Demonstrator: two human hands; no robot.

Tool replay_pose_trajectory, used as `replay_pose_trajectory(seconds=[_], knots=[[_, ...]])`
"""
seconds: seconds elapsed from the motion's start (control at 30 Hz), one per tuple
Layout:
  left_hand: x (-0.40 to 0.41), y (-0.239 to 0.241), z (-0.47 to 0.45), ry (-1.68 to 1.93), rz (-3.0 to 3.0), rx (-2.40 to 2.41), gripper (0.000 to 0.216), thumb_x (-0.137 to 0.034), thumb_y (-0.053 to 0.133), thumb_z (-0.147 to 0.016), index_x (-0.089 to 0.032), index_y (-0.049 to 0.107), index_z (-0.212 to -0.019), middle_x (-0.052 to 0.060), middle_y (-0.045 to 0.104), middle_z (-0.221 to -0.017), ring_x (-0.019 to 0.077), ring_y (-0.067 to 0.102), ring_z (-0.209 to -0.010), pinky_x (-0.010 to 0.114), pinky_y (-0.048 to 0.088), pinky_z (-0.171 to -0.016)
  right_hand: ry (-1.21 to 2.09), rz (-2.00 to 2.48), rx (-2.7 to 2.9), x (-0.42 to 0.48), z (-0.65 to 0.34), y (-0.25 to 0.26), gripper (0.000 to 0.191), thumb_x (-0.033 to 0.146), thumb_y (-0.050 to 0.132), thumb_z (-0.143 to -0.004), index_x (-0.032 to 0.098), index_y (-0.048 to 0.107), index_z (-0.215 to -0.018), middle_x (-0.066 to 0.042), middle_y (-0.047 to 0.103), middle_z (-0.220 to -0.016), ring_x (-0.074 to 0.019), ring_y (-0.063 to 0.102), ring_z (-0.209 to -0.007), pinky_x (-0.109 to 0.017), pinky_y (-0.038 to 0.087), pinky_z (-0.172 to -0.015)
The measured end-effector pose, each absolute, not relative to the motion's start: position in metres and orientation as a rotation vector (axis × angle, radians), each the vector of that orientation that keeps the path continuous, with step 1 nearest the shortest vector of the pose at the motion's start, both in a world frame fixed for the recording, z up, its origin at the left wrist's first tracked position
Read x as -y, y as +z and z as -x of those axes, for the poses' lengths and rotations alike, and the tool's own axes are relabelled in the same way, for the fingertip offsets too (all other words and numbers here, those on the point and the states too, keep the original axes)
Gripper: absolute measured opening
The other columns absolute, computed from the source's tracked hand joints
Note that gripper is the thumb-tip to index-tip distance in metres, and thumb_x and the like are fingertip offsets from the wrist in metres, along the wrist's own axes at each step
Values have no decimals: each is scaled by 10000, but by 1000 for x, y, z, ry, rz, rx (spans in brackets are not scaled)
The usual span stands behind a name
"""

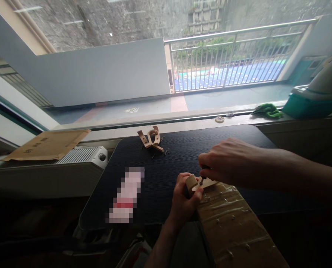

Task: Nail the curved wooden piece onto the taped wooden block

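My left hand (184, 197) is wrapped round a small pale wooden piece (192, 181) with a rounded end, thumb along its near side. My right hand (224, 160) grips a screwdriver (201, 181), mostly hidden in the fist, with its short metal shaft pointing down at the wood. A flat wooden strip (209, 183) runs under the right hand. Both hands work at the far end of a taped cardboard box (233, 223), where the wood lies. Whether a screw sits under the screwdriver's tip I cannot tell.
Curved wooden parts (152, 139) lie on the dark table (160, 171) with several loose screws (166, 152) around them. A blurred pinkish item (127, 197) lies at the left. On the sill are a tape roll (219, 119), a green cloth (268, 111) and a teal container (308, 104).
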State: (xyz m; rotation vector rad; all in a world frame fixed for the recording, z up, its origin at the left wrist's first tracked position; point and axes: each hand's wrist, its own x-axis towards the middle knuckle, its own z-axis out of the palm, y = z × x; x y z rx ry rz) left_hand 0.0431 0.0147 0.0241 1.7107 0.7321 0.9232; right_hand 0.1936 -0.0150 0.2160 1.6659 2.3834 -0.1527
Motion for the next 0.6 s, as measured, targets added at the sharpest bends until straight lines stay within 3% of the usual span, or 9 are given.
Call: replay_pose_trajectory(seconds=[0.23, 0.37, 0.6], knots=[[-14, 22, -42, 946, -1723, -712, 196, -178, 594, -746, -194, 584, -941, 48, 500, -1021, 197, 528, -963, 313, 430, -851, -213, -1546, -2485, 16, -194, 226, 73, 177, 542, -761, 204, 601, -729, 24, 527, -570, -89, 340, -460, -245, 179, -480], [-15, 23, -43, 960, -1713, -716, 192, -180, 604, -735, -189, 594, -926, 50, 504, -1023, 194, 536, -946, 302, 440, -832, -260, -1503, -2478, 14, -193, 226, 132, 69, 527, -712, 190, 578, -694, 27, 534, -591, -86, 323, -469, -242, 187, -479], [-15, 25, -44, 960, -1697, -728, 185, -185, 605, -725, -181, 602, -910, 61, 511, -1023, 205, 536, -955, 314, 443, -833, -242, -1621, -2496, 15, -200, 215, 154, 167, 458, -817, 177, 549, -693, 32, 479, -540, -79, 275, -425, -247, 175, -466]])
